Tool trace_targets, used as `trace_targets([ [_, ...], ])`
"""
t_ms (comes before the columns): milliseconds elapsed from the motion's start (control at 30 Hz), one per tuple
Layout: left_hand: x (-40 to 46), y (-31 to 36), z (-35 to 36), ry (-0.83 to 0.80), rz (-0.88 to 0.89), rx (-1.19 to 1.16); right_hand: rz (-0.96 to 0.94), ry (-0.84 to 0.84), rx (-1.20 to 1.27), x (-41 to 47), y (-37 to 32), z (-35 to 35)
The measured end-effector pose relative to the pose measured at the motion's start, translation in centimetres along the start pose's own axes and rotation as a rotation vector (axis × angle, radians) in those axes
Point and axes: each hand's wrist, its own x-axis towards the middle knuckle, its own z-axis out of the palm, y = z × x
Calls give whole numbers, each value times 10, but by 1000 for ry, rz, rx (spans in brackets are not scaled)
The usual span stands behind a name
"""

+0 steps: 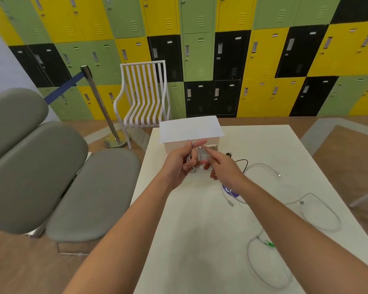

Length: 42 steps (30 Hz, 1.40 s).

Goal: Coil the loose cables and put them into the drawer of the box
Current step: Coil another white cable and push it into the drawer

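Head view: left hand (180,164) grips a coiled white cable (190,160) over the open drawer (210,148) (box (190,129) behind); right hand (223,168), fingers extended, touches the coil.

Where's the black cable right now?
Head view: black cable lies on the white table, right of the open drawer, just beyond the right hand.
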Motion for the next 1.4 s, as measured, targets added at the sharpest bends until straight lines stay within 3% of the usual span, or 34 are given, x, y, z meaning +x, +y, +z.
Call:
trace_targets([
  [167,5,6,6,63,73,94,123,-24,52,-13,0,16],
  [300,16,6,2,163,119,297,187,-181,-100,-25,1,22],
  [433,19,3,-2,183,106,489,157,-196,-204,-24,1,12],
  [767,9,-12,-2,40,73,869,90,-140,-361,-17,-20,-23],
  [1033,2,-12,-10,-26,-4,765,-32,-66,-242,-11,-28,-39],
  [1300,-18,2,-3,-80,-60,94,-211,57,-56,-1,-24,-41],
  [1400,-19,5,-1,-48,-80,-141,-246,23,-42,-1,-24,-32],
])
